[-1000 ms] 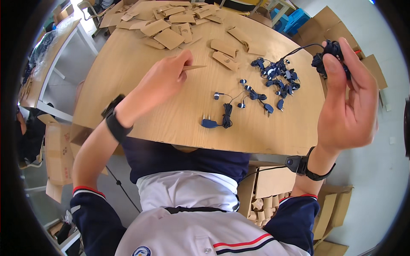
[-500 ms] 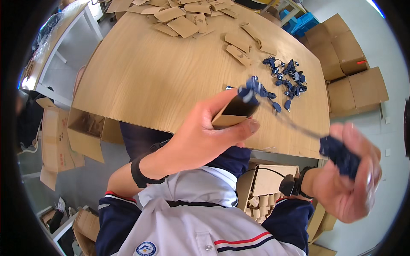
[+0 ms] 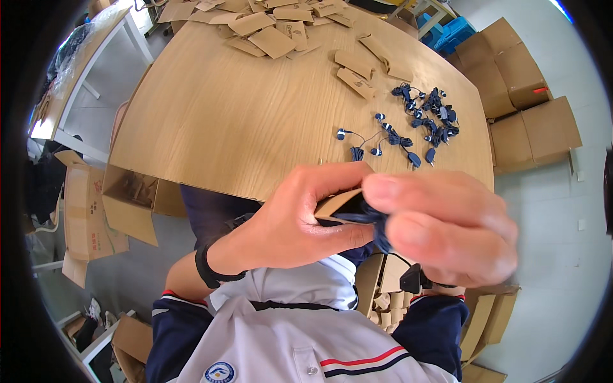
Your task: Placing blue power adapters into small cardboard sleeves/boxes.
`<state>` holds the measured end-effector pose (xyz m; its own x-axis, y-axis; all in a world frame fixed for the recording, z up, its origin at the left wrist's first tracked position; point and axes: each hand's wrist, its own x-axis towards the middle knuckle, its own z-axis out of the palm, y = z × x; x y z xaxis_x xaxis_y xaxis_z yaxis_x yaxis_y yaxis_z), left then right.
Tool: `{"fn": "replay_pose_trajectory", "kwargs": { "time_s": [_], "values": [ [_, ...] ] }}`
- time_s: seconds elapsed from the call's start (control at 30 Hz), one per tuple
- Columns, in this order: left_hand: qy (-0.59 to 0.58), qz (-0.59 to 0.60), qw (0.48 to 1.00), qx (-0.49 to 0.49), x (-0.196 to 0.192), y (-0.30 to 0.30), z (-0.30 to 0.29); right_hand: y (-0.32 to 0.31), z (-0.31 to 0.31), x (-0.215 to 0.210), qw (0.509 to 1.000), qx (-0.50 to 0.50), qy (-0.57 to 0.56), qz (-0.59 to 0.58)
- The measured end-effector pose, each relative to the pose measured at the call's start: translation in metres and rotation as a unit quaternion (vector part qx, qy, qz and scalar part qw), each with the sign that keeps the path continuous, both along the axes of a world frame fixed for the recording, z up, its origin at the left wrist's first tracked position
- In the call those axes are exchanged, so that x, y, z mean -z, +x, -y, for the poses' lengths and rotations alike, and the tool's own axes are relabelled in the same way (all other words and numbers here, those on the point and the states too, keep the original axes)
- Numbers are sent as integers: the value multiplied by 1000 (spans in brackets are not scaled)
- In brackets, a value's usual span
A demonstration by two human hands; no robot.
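My left hand (image 3: pixel 290 214) grips a small brown cardboard sleeve (image 3: pixel 334 204), its open end turned up and to the right. At that opening, the fingers of my right hand (image 3: pixel 450 226) pinch a bundle of dark blue earphones (image 3: pixel 381 235), partly inside the sleeve. My right fingers hide most of the bundle and are slightly blurred. On the table just beyond my hands lies a loose pair of earphones (image 3: pixel 357 153) with silver-banded buds. A tangled heap of dark blue earphones (image 3: pixel 434 121) lies farther right.
Flat brown cardboard sleeves (image 3: pixel 272 41) are piled at the wooden table's (image 3: pixel 211 115) far end, with a few more (image 3: pixel 355 82) nearer. Below the near edge stands a carton of rolled sleeves (image 3: pixel 389 306). Large cartons (image 3: pixel 533 131) stand right, and an open carton (image 3: pixel 131 201) left.
My right hand has come in from the right with the earphone bundle, up to the sleeve's opening. The buds that stuck out of the sleeve no longer show. My left hand has barely moved.
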<state>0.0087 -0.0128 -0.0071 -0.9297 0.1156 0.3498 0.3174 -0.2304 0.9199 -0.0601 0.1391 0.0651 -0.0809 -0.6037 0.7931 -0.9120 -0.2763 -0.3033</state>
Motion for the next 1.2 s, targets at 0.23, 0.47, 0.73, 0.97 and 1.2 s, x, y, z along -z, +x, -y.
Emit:
{"fn": "replay_pose_trajectory", "kwargs": {
  "time_s": [0.23, 0.47, 0.73, 0.97, 1.2],
  "values": [
    [103, 155, 981, 49, 3, 4, 2, -13, -3, 11, 988, 77, 118, 64],
    [30, 179, 979, 90, 17, 2, 16, -8, -8, 27, 973, 105, 190, 81],
    [37, 205, 972, 112, 20, 0, 21, 6, -2, 39, 971, 172, 153, 61],
    [-46, 166, 981, 94, 26, -4, 17, -2, -5, 38, 962, 118, 156, 190],
    [29, 220, 967, 123, 31, -7, 20, -3, -2, 52, 969, 131, 116, 172]
  ]
}}
